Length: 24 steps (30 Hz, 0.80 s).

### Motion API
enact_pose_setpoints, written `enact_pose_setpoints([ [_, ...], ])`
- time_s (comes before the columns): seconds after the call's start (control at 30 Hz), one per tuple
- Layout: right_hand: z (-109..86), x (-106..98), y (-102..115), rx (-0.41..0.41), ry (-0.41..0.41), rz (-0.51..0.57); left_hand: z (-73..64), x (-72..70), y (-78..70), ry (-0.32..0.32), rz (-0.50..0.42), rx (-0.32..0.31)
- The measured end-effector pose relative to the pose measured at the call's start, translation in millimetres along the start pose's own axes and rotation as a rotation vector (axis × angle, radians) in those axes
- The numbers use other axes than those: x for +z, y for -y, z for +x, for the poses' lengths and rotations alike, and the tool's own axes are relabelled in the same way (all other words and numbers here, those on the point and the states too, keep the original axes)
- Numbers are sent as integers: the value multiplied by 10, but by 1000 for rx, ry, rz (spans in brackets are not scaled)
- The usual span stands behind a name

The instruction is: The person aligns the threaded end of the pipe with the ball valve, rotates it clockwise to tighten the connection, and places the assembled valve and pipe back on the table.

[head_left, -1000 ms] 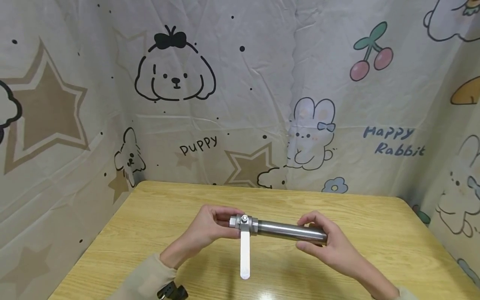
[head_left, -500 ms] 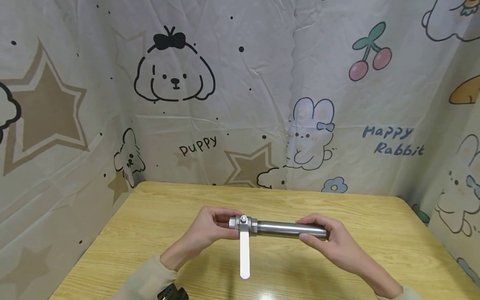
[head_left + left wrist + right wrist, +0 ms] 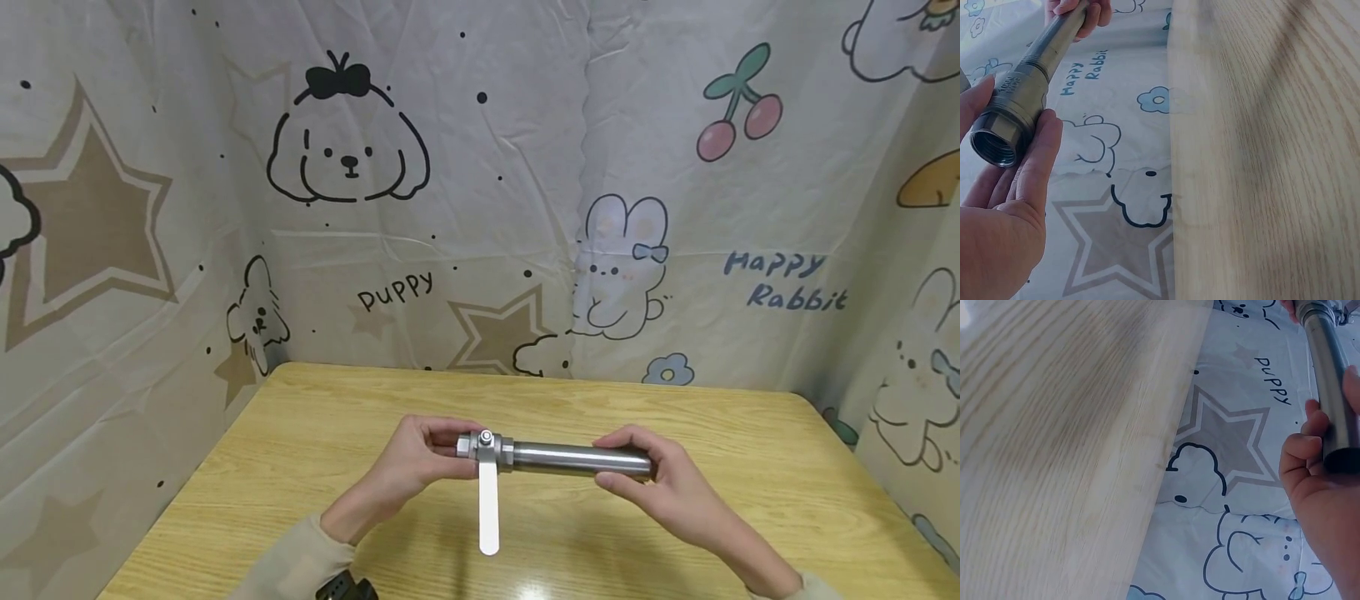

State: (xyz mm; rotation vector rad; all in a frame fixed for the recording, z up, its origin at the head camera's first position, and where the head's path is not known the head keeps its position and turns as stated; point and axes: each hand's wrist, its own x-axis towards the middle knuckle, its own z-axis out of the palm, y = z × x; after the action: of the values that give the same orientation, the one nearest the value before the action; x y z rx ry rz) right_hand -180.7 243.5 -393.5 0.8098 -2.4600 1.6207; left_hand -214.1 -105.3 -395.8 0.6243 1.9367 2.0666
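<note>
A metal ball valve (image 3: 507, 452) with a long white lever handle (image 3: 489, 512) is joined to a grey steel pipe (image 3: 558, 456). My left hand (image 3: 411, 457) grips the valve body at its free end, thumb on the near side and fingers on the far side. The left wrist view shows the valve's open threaded end (image 3: 997, 147) facing the camera. Toward the pipe's other end, my right hand (image 3: 671, 479) holds it between thumb and fingers. In the right wrist view the pipe's dark end (image 3: 1342, 460) lies near the palm. The lever points toward me.
Valve and pipe are held level over a yellow wood-grain table (image 3: 360, 400). A cloth backdrop (image 3: 480, 208) printed with cartoon animals and stars stands behind the table and along both sides. A dark wrist strap (image 3: 347, 586) shows by the left sleeve.
The right fingers and thumb were spread wider around the pipe a second ago, then closed in on it; the thumb has since shifted slightly. The left hand and valve have hardly moved.
</note>
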Motion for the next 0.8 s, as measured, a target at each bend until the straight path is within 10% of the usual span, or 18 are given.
enact_pose_setpoints([
  [0.8, -47, -8, -25, -10, -1, 36, -35, 36, 11, -8, -19, 9],
])
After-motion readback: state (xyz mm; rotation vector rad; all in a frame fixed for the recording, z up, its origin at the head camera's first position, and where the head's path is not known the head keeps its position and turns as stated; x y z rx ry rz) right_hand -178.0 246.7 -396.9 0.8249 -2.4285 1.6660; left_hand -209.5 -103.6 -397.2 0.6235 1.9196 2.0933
